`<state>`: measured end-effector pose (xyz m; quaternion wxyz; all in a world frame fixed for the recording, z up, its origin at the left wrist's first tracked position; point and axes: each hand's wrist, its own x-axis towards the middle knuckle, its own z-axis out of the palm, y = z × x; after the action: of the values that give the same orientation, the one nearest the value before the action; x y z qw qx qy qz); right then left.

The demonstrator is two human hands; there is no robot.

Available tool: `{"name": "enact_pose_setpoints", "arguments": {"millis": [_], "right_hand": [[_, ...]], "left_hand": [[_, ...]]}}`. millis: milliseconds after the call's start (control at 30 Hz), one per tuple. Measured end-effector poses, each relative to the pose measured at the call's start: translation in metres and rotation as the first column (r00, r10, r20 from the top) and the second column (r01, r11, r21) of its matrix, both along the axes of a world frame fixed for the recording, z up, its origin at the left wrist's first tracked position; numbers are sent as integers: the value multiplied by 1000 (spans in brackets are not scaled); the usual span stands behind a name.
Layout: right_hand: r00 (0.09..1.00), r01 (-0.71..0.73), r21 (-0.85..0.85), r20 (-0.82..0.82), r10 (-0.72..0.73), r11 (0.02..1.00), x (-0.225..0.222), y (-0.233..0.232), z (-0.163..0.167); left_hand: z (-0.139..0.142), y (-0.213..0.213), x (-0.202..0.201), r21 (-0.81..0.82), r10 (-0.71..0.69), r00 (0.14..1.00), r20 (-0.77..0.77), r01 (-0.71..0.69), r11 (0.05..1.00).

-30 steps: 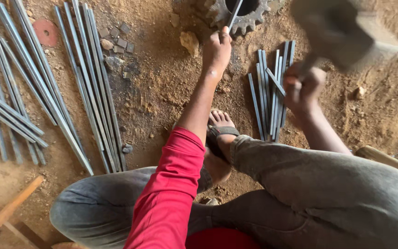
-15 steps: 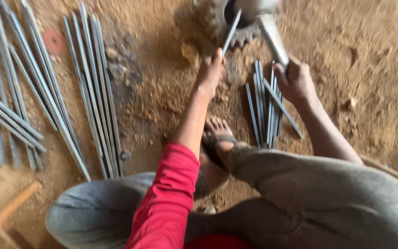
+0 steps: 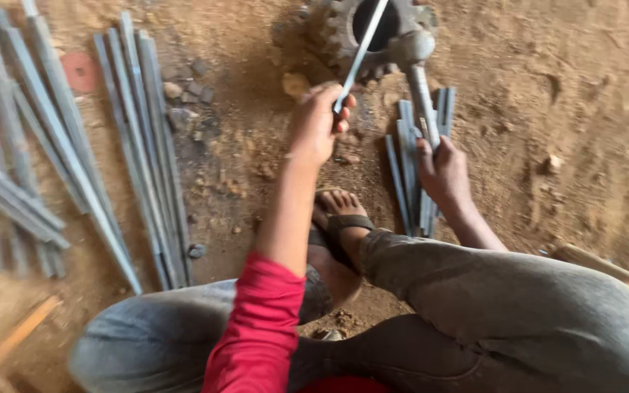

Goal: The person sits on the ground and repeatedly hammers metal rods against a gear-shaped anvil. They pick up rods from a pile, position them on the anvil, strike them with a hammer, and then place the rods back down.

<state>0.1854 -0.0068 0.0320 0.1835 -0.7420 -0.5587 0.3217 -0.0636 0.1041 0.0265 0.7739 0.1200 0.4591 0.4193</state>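
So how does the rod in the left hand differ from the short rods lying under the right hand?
The held rod is single and slanted, its top end over the hole of the gear; the short rods lie flat on the dirt in a bundle. The left hand grips the held rod; the right hand, above the short rods, grips a hammer. Both are thin grey metal.

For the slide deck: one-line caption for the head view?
Left hand steadies a metal rod on a gear wheel while right hand brings a hammer onto it.
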Motion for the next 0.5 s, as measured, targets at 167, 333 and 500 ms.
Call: {"name": "enact_pose_setpoints", "arguments": {"millis": [167, 333, 500], "right_hand": [[998, 47, -119, -39, -52, 992, 0, 6, -1], [999, -7, -45, -44, 5, 999, 3, 4, -11], [999, -38, 10, -16, 38, 999, 7, 2, -17]], "left_hand": [[60, 11, -16, -36, -32, 936, 350, 48, 998], [85, 22, -8, 99, -72, 842, 535, 22, 995], [85, 32, 1, 106, -11, 841, 541, -55, 993]]}}
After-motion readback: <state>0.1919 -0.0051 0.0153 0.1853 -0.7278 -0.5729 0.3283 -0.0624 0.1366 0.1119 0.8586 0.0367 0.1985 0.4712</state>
